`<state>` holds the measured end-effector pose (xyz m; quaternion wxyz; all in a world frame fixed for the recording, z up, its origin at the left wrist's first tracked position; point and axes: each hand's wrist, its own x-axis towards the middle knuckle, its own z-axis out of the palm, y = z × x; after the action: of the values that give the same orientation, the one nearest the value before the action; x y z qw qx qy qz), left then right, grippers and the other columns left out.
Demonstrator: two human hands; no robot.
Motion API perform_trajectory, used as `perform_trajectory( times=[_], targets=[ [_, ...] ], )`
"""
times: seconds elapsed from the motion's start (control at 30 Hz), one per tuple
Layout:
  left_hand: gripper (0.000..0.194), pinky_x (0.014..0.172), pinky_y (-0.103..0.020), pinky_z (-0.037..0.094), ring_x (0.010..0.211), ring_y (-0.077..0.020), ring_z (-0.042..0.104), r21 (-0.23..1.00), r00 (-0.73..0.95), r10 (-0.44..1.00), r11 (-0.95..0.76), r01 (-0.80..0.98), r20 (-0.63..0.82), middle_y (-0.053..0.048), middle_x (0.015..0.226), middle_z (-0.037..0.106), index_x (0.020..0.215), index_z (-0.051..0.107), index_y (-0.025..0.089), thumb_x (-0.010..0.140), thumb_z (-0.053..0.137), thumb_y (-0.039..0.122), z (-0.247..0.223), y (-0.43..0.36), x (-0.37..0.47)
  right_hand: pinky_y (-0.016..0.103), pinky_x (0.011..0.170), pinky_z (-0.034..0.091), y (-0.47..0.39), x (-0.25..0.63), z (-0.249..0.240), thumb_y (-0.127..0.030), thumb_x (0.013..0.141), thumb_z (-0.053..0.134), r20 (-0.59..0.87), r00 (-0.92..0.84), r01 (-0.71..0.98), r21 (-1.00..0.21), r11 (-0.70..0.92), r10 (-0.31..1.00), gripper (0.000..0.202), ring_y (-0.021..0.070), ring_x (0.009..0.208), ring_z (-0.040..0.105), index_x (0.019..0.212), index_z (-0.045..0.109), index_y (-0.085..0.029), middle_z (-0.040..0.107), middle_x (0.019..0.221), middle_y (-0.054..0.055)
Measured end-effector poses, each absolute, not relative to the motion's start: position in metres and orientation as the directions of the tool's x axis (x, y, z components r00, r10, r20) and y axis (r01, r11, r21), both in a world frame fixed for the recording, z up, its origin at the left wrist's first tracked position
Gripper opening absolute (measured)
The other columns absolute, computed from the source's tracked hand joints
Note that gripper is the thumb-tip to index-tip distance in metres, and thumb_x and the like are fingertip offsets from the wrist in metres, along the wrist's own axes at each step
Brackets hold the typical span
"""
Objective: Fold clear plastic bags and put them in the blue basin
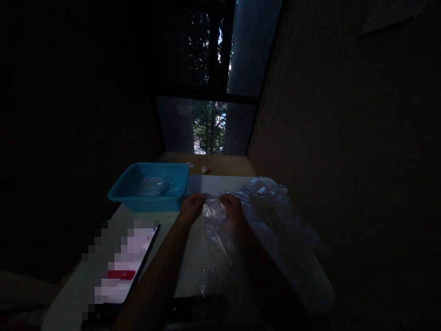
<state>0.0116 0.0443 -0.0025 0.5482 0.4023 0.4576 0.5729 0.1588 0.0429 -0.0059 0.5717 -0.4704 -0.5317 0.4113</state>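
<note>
A clear plastic bag [215,220] hangs between my two hands over the white table [193,269]. Its top edge is pinched at the left by my left hand [194,205] and at the right by my right hand [232,207], with the fingers of both closed. The bag's lower part trails down toward me between my forearms, where it is dim. Right beside my right hand lies a heap of crumpled clear plastic [268,207], spread along the table's right side.
On the table's far left stands a blue basin [151,203] with clear plastic inside. Nearer me is a lit screen [132,266], partly pixelated. Behind the table, a small cylinder [207,169] lies on a wooden ledge [230,164] below the window.
</note>
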Motion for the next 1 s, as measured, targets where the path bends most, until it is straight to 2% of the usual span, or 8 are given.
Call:
perform_trajectory(
  times=[0.1,0.23,0.43,0.7,0.87,1.0],
  targets=[
    [0.020,0.039,-0.018,0.027,0.037,-0.0047,0.039,0.952,-0.090,0.994,0.027,-0.304,-0.057,0.006,0.042,0.046,0.060,0.055,0.014,0.052,0.065,0.029,-0.002,0.044,0.012,0.023,0.053,0.035,0.044,0.160,-0.007,-0.033,0.062,0.055,0.226,0.114,0.034,-0.974,0.224,0.967,0.016,0.0104,0.054,0.045,0.061,0.057,-0.017,0.051,0.055,-0.002],
    [0.024,0.045,-0.020,0.034,0.044,-0.0076,0.046,0.922,-0.035,0.999,0.021,-0.386,-0.037,0.003,0.049,0.053,0.063,0.057,0.013,0.054,0.065,0.034,-0.002,0.043,0.014,0.023,0.054,0.035,0.044,0.161,-0.007,-0.034,0.062,0.055,0.229,0.110,0.043,-0.973,0.226,0.967,0.018,0.0106,0.055,0.045,0.062,0.057,-0.017,0.051,0.055,-0.002],
    [0.024,0.046,-0.022,0.036,0.046,-0.0108,0.049,0.985,0.043,0.999,0.008,-0.174,-0.001,-0.002,0.052,0.058,0.061,0.061,0.011,0.052,0.066,0.034,-0.001,0.041,0.015,0.023,0.054,0.036,0.042,0.159,-0.004,-0.033,0.062,0.056,0.224,0.066,0.026,-0.974,0.223,0.972,0.016,0.0114,0.056,0.047,0.063,0.057,-0.017,0.054,0.057,-0.001],
    [0.024,0.045,-0.021,0.036,0.043,-0.0091,0.047,0.979,-0.041,0.999,-0.007,-0.206,-0.002,0.002,0.048,0.054,0.060,0.058,0.012,0.052,0.065,0.034,-0.002,0.043,0.013,0.021,0.048,0.033,0.042,0.158,-0.005,-0.031,0.062,0.055,0.219,0.096,-0.003,-0.975,0.220,0.971,0.015,0.0087,0.049,0.041,0.060,0.056,-0.017,0.047,0.050,-0.004],
    [0.027,0.045,-0.021,0.035,0.043,-0.0089,0.045,0.978,-0.084,0.996,-0.002,-0.208,-0.015,0.002,0.048,0.053,0.060,0.057,0.012,0.051,0.065,0.037,-0.002,0.043,0.012,0.020,0.042,0.027,0.035,0.159,0.003,-0.035,0.066,0.052,0.220,0.105,0.003,-0.975,0.221,0.970,0.021,0.0071,0.043,0.036,0.056,0.052,-0.017,0.039,0.044,-0.005],
    [0.026,0.046,-0.021,0.035,0.044,-0.0087,0.045,0.975,-0.101,0.995,-0.014,-0.221,-0.008,0.004,0.048,0.052,0.059,0.056,0.013,0.052,0.064,0.037,-0.001,0.043,0.012,0.020,0.042,0.026,0.034,0.158,0.003,-0.036,0.069,0.049,0.225,0.097,-0.073,-0.970,0.233,0.969,0.026,0.0063,0.043,0.035,0.051,0.046,-0.017,0.038,0.044,-0.005]
  ],
)
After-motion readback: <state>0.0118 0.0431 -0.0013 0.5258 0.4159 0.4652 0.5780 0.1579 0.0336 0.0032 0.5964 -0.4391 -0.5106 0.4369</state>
